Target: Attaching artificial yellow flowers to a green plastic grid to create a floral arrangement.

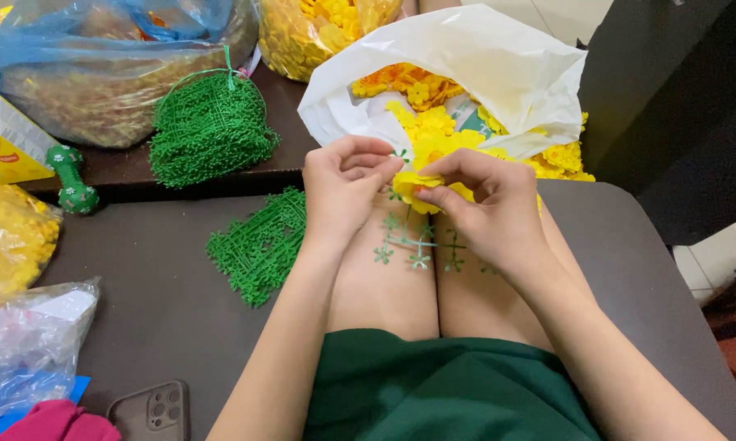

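two hands (347,175) (486,200), one yellow flower (413,186) (pinched)

This looks like a home turned into a small piecework spot for making artificial flowers. The person sits on a dark brown padded seat (164,310) with bare knees, working in the lap rather than at a bench. Along the seat's far edge stand bulging plastic bags of yellow fabric petals (319,33), a white bag (498,73) spilling more of them, and a tied bundle of green plastic stems (209,131). A phone (151,408) and a small green dumbbell (74,184) lie on the left side, and tiled floor (711,261) shows at the right edge.
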